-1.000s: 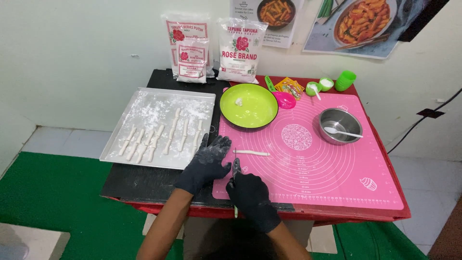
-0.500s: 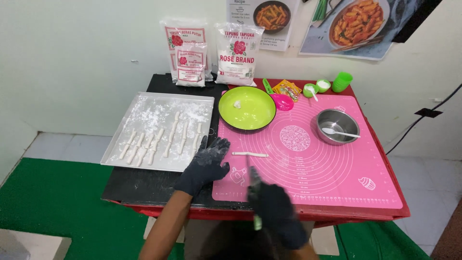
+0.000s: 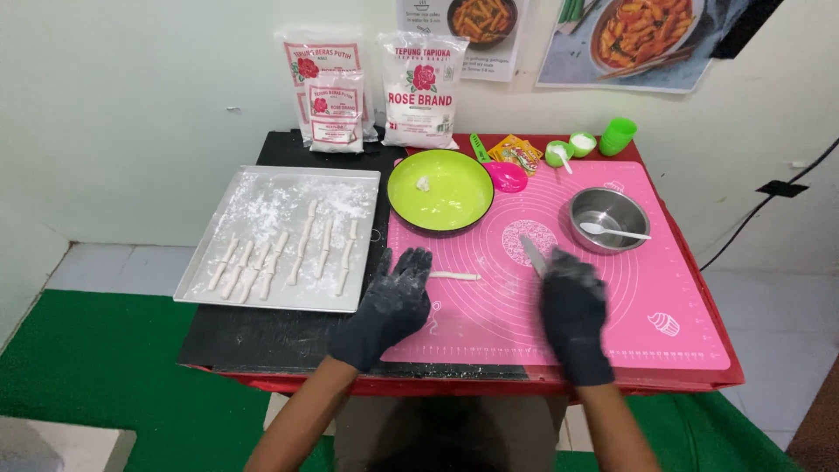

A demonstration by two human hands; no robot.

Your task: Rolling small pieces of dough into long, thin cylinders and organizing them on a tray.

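Best to steady the dough strip [image 3: 454,276] on the pink mat [image 3: 612,297] with spread left-hand fingers [image 3: 411,267] (right hand [image 3: 572,306] gripping the knife [image 3: 531,253]) and cut straight down.

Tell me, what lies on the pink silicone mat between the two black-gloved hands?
In the head view, a thin white dough stick lies beside the left hand. Between it and the right hand, holding a knife, only bare pink silicone mat shows.
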